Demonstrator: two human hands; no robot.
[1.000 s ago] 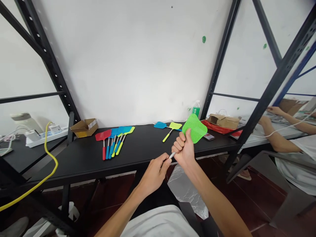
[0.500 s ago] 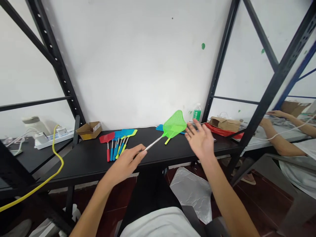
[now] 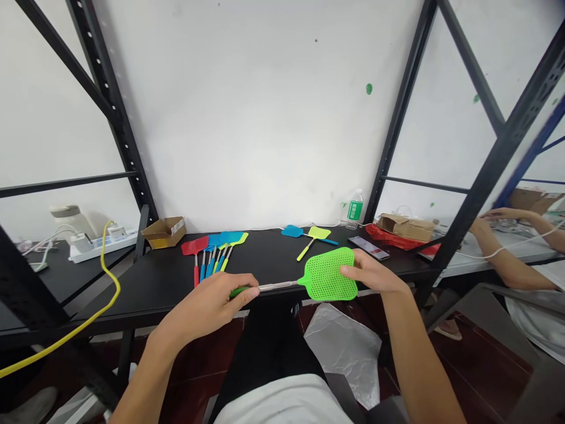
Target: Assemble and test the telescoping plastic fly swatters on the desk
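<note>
A green fly swatter with a metal rod is held level in front of me, above the table's front edge. My left hand is wrapped round its green handle, most of which the fingers hide. At the other end my right hand grips the perforated head, thumb on the near face and fingers behind. On the table to the left lies a row of fly swatters: a red one, several blue ones and yellow-green ones. Farther back, a blue swatter and a yellow-green swatter lie crossed.
The black table carries a small cardboard box, a phone, a bottle and a red bag under another carton. A yellow cable hangs at left. A co-worker's arm is at right.
My right hand, open beside the swatter's head before, now grips that head. The swatter has come down and nearer, its head turned flat to view, uncovering the crossed swatters and phone.
</note>
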